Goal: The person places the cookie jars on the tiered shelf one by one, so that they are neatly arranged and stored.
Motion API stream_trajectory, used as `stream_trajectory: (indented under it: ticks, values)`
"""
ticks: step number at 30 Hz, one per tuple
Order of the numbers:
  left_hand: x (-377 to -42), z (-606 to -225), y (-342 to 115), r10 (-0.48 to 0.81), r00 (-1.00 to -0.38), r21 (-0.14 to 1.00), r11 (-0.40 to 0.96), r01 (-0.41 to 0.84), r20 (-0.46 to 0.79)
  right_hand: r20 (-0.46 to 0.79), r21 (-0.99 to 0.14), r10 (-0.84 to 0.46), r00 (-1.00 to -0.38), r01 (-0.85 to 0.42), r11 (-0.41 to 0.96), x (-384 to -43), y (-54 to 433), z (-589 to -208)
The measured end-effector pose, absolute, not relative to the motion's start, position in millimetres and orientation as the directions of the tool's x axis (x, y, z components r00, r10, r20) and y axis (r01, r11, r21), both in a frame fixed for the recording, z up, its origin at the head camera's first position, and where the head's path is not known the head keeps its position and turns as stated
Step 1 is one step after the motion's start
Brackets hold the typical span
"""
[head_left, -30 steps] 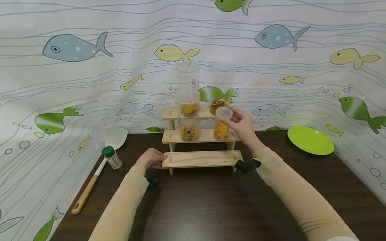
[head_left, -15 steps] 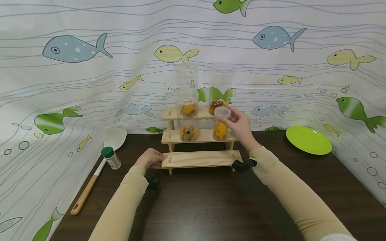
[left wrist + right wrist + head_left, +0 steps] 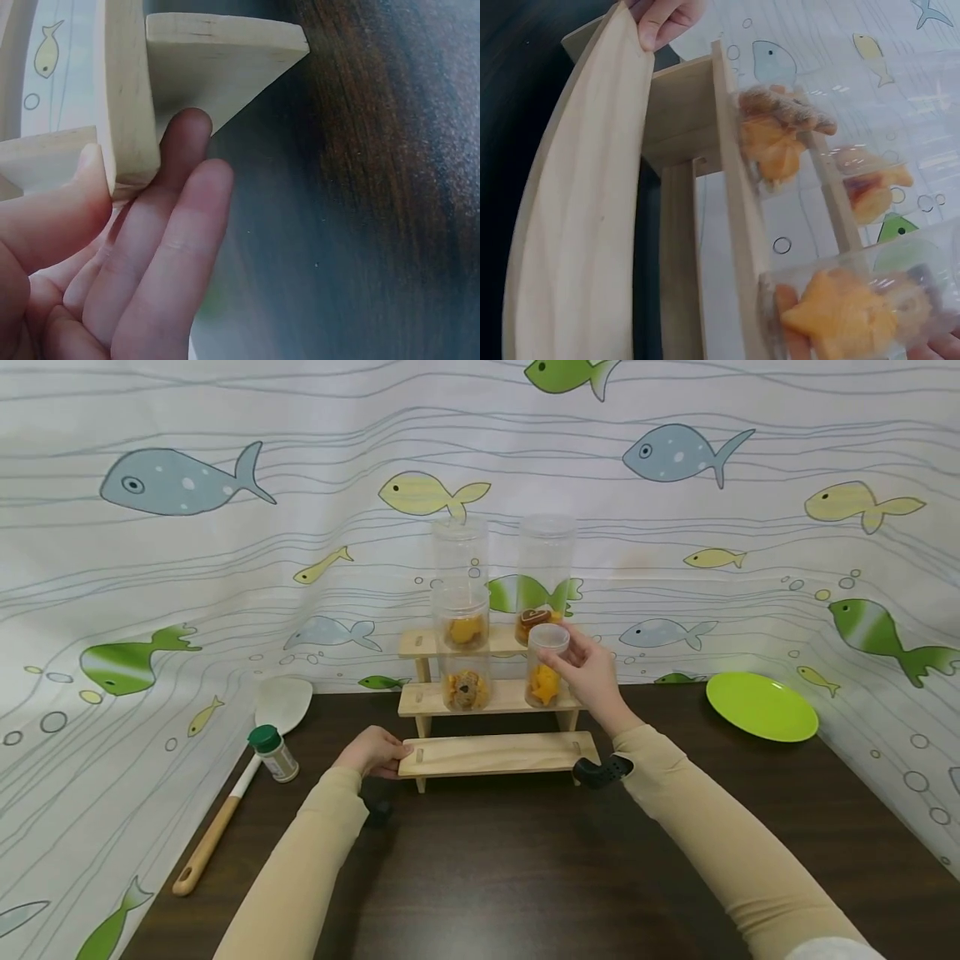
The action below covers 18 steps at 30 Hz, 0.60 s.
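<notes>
A three-tier wooden display stand (image 3: 498, 754) stands at the middle of the table. My left hand (image 3: 371, 752) grips the left end of its lowest board, thumb on top and fingers underneath, as the left wrist view shows. On the right of the middle tier is a clear jar (image 3: 545, 687) with orange star-shaped pieces inside. My right hand (image 3: 592, 672) holds this jar near its rim from the right. A second clear jar (image 3: 463, 681) with brown and yellow pieces stands to its left. Two taller clear jars stand on the top tier, the right one (image 3: 542, 602) behind my right hand.
A green plate (image 3: 761, 706) lies at the back right. To the left are a green-capped shaker (image 3: 273, 752) and a white spatula (image 3: 206, 847) with a wooden handle. Fish-patterned cloth (image 3: 480, 435) hangs behind the dark table (image 3: 487, 877).
The head view has turned slightly, so everything sits a little further left. Both hands keep their holds on the stand and the jar.
</notes>
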<state>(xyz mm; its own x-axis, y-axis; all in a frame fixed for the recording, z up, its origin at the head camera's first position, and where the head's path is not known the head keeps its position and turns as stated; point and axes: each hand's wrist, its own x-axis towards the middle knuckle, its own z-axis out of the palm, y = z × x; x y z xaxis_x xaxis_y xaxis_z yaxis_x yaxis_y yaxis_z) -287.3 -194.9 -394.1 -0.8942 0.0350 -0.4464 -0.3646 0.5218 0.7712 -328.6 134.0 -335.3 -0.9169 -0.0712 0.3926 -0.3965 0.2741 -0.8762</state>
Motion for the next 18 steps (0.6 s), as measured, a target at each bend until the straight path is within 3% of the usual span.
stream_trajectory:
  ticks: [8,11,18]
  values:
    - [-289.1,-401.6,-197.7,0.018,-0.893,0.771,0.512,-0.379,-0.451,0.305,-0.876,-0.117,-0.945,-0.327,0.355,-298.4,143.1,-318.0]
    - [-288.2,-404.1,-199.4,0.016,-0.898,0.766,0.528,-0.366,-0.440,0.330,-0.849,-0.123,-0.936,-0.352,0.395,-299.3,154.6,-321.6]
    - [-277.2,-405.4,-206.4,-0.020,-0.956,0.687,0.691,-0.225,-0.293,0.396,-0.717,-0.172,-0.902,-0.420,0.556,-302.2,183.3,-341.5]
